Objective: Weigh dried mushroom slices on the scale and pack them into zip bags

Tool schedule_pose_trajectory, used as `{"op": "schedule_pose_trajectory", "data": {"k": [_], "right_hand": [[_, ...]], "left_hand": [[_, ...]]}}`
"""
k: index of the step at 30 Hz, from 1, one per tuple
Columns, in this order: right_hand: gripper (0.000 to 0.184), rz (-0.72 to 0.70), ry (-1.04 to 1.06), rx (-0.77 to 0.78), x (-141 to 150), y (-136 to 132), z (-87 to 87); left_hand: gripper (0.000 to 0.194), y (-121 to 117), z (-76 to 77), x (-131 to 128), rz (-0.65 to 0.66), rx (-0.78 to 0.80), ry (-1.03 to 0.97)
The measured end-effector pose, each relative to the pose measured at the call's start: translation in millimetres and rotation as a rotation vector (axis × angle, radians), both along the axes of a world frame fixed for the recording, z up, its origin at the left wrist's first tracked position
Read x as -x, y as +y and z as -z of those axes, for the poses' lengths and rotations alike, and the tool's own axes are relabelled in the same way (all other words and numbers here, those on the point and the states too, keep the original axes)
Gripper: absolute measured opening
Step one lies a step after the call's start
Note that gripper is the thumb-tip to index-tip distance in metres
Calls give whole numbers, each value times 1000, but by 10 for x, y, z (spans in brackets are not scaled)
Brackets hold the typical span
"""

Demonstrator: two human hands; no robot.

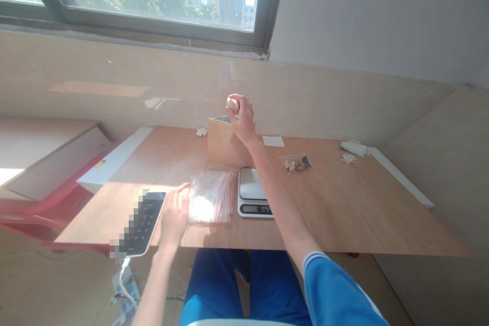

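Observation:
My right hand (245, 118) is raised above the back of the table, its fingers closed round a pale, rounded object (232, 105). Directly below is a brown cardboard box (222, 145) with an open top; what it contains is hidden. My left hand (175, 214) rests low by the table's front, fingers stretched out and holding nothing. It lies between a tablet (151, 219) and a stack of clear zip bags (214, 188) with red seal lines, at the bags' left edge. A white digital kitchen scale (250, 183) stands right of the bags, partly covered by my right forearm.
A clear bag of small brown and dark pieces (296, 163) lies right of the scale. White paper (273, 141) and crumpled tissue (201, 132) are at the back, with more packaging (353, 148) far right. A white cable (123, 275) hangs below the tablet.

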State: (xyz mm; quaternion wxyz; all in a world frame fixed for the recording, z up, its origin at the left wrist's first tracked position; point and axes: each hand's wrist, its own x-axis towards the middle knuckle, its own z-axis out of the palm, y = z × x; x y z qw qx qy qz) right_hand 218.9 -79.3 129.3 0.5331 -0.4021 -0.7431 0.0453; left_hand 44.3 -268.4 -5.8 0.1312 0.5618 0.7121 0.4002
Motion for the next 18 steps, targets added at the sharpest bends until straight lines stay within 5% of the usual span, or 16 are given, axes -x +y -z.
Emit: {"op": "schedule_pose_trajectory", "data": {"k": [3,5,7,10,14,18], "right_hand": [[16,-24,-188,76,57,160,53],[17,-49,-268,123,53,163,134],[20,-49,-303,163,29,142,191],[27,-20,-377,233,-12,141,199],[29,16,-466,235,-40,125,168],[26,71,-266,169,-118,-105,213]], "left_hand": [[44,-129,-72,551,-356,62,56],[53,-186,1,919,-438,299,80],[58,-247,119,1197,-324,495,-49],[66,-369,253,1385,-157,531,-157],[83,-509,265,1391,-28,586,-233],[84,-530,224,1364,-1,576,-179]]}}
